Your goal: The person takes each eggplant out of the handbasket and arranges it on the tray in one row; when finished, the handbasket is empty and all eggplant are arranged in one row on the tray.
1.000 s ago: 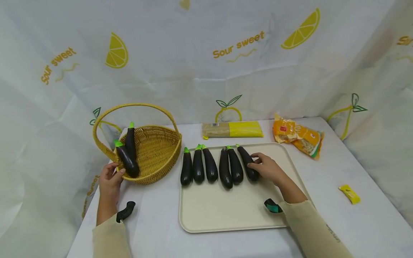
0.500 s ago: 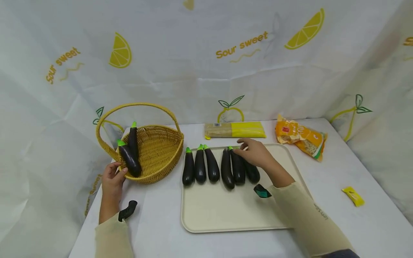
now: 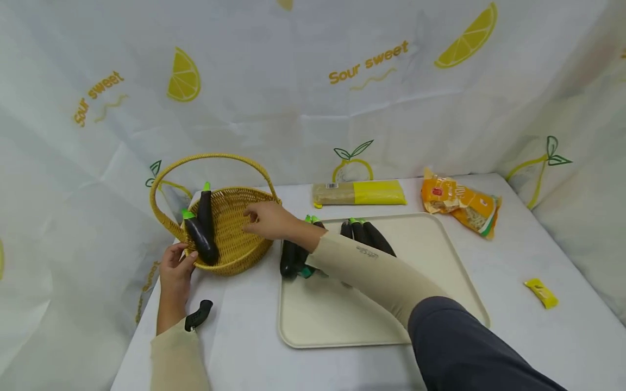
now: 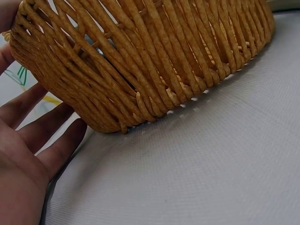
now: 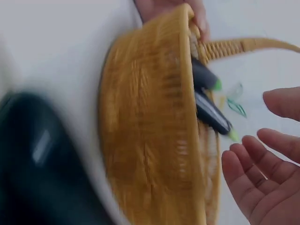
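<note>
My left hand (image 3: 175, 274) grips the left rim of a wicker basket (image 3: 239, 266), thumb over the edge. In the left wrist view its fingers (image 4: 65, 140) spread along the outer weave. Inside the basket, at the left, lie two eggplants, a front one (image 3: 199, 237) and a back one (image 3: 206, 212), with green stem ends. My right hand (image 3: 271, 220) hovers over the basket's right side, holding nothing. Its fingers are loosely bent in the right wrist view (image 5: 262, 173). Behind my right forearm, several eggplants (image 3: 289, 258) lie on a beige tray (image 3: 342, 326), partly hidden.
At the back of the table lies a long yellow-and-tan packet (image 3: 359, 193). An orange bag (image 3: 459, 201) sits at the back right, and a small yellow packet (image 3: 540, 293) near the right edge. The basket's tall handle (image 3: 215, 156) arches over it.
My right hand has left the eggplants at the tray's right and swept left to above the basket, empty. My left hand has stayed on the rim. The eggplants have not been moved.
</note>
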The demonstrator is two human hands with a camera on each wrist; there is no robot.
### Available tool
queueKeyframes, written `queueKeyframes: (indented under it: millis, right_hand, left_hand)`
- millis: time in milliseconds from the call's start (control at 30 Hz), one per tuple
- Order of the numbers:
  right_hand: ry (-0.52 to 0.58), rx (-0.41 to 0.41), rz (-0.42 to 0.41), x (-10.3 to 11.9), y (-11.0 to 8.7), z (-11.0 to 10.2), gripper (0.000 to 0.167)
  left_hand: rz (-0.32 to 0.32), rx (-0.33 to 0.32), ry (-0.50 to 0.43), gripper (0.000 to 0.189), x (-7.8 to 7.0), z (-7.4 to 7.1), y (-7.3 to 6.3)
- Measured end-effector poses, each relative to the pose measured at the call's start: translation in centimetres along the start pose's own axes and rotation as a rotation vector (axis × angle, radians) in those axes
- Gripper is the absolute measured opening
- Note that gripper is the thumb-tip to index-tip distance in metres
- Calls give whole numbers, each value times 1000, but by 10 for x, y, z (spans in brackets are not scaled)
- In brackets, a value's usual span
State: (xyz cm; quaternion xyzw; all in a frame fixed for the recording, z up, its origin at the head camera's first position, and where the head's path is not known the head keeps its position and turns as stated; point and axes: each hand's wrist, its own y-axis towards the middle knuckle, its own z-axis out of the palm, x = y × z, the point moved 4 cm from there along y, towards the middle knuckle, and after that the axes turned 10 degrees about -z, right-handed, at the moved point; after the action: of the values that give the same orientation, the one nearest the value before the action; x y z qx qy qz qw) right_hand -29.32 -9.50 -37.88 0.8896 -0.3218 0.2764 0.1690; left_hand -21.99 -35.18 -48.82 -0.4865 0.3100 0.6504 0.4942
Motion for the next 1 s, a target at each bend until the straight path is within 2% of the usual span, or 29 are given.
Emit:
queueKeyframes:
  millis: [167,367,533,733,900,1000]
  right_hand:
    - [88,-9,36,12,44,33,47]
    - [109,-13,140,16,73,62,49]
    - [149,-4,212,23,84,81,53]
    - [113,15,280,27,87,98,56]
    - [127,10,328,26,86,103,58]
    - [163,-35,307,25,85,98,58]
  left_hand:
    - [2,5,6,24,2,4,4]
    - [-7,12,-8,24,2,6,4]
    - [-14,-27,12,25,0,1,-1]
    - [-17,-7,-17,25,0,1,-2]
    - [-18,-23,-10,25,-1,0,-1]
    - [-20,-21,-3,25,-1,-1,0]
